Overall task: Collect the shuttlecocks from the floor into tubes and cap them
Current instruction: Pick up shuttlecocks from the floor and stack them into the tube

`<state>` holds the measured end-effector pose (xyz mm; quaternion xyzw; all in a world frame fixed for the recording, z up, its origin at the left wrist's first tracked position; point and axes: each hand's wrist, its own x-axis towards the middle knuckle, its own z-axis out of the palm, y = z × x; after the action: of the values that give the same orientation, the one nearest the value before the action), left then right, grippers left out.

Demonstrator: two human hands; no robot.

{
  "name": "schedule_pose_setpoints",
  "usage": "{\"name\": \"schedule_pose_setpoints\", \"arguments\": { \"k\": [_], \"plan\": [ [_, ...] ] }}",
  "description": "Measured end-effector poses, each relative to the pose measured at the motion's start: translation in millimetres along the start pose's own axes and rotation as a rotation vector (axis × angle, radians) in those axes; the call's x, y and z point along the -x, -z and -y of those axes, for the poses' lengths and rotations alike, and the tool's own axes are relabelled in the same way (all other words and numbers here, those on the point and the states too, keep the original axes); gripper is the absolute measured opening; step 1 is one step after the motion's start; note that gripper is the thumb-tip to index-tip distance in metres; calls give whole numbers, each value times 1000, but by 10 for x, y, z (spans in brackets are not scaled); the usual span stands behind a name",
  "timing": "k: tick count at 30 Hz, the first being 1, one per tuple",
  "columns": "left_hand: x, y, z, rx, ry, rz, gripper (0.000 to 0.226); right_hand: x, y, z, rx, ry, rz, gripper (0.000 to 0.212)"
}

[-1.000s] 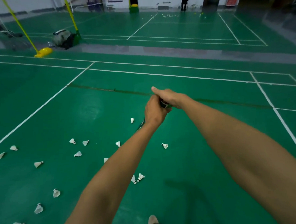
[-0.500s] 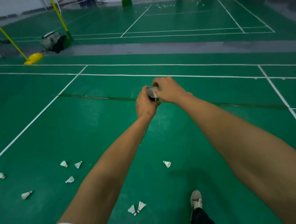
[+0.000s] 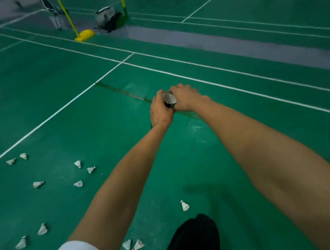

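Observation:
My left hand (image 3: 160, 111) is wrapped around a dark shuttlecock tube (image 3: 169, 100), held out in front of me with its open mouth toward the camera. My right hand (image 3: 185, 98) rests against the tube's rim on the right side; whether it holds a cap is hidden. Most of the tube's body is covered by my left hand. White shuttlecocks lie on the green floor: one (image 3: 184, 205) near my leg, a pair (image 3: 133, 246) at the bottom, and several (image 3: 78, 164) scattered to the left.
White court lines (image 3: 64, 109) cross the green floor. A yellow net-post base (image 3: 85, 35) and a grey bag (image 3: 107, 17) stand at the far side. My dark trouser leg (image 3: 195, 236) shows at the bottom.
The view swung left and downward. My right hand has moved off the tube's top to its side, so the open mouth now shows. More shuttlecocks on the left came into view.

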<state>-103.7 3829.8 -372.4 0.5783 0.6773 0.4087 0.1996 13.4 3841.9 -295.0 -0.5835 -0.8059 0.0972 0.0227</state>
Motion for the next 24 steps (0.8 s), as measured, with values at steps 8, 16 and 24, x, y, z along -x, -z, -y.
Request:
{"name": "schedule_pose_setpoints", "arguments": {
  "k": [8, 16, 24],
  "plan": [
    [-1310, -808, 79, 5, 116, -157, 41, -1537, -26, -664, 88, 135, 30, 51],
    [-2682, -1146, 202, -2, 326, -285, 62, -3195, 196, -928, 152, 314, 93, 56],
    [-3335, -903, 640, -107, 532, -522, 75, -4351, 210, -396, 156, 666, 157, 59]
  ]
}}
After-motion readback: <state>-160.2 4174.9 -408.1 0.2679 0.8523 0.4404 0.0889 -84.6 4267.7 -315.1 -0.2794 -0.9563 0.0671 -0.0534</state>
